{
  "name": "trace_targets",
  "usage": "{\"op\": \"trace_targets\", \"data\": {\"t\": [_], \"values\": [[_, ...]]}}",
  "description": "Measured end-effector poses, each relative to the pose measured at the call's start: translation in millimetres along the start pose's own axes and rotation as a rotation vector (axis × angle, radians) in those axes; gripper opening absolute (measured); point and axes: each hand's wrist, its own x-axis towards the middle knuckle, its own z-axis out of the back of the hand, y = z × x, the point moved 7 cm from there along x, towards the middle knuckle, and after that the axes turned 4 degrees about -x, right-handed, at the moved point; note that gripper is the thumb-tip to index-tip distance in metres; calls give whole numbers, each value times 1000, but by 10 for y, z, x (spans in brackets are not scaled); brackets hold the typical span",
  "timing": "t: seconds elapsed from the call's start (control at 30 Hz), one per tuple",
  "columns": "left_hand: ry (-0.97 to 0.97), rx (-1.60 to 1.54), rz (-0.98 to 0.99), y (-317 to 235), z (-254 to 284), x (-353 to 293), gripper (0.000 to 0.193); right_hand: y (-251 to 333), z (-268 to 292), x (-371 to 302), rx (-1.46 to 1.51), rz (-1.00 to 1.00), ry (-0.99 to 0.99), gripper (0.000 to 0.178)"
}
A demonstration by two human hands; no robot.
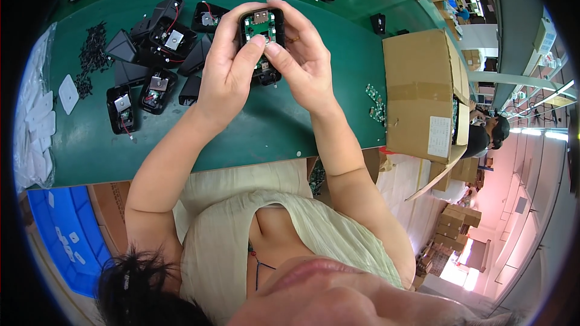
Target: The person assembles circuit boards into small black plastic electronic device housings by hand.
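Green worktable (254,139) spans the view, a brown cardboard box (423,93) at its right edge and a cluster of open black housings (154,54) with wired parts lying left of the hands. Left hand (226,69) and right hand (302,63) both grip one black housing (261,39) above the table, green circuit board (261,27) seated inside, thumbs pressing on it.

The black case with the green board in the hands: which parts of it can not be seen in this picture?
Head view only:
- Black case: its lower half is covered by the left hand and the right hand.
- Green board: parts too small to tell.
- Thumb tips meet over the board; whatever is under them is hidden.
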Motion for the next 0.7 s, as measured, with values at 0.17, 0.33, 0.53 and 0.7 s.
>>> {"op": "trace_targets", "data": {"t": [0.17, 0.33, 0.53, 0.7], "values": [[-208, 551, -180, -64, 190, 54, 39, -199, 49, 122, -91, -198, 123, 53], [-154, 735, -164, -9, 170, 32, 77, -316, -23, 405, -192, -259, 79, 44], [-164, 902, -229, -119, 154, 59, 76, -733, 201, 1205, -1173, 311, 59, 49], [-75, 853, -177, -65, 20, 36, 66, -1508, 546, 1414, -1445, 479, 275, 53]]}}
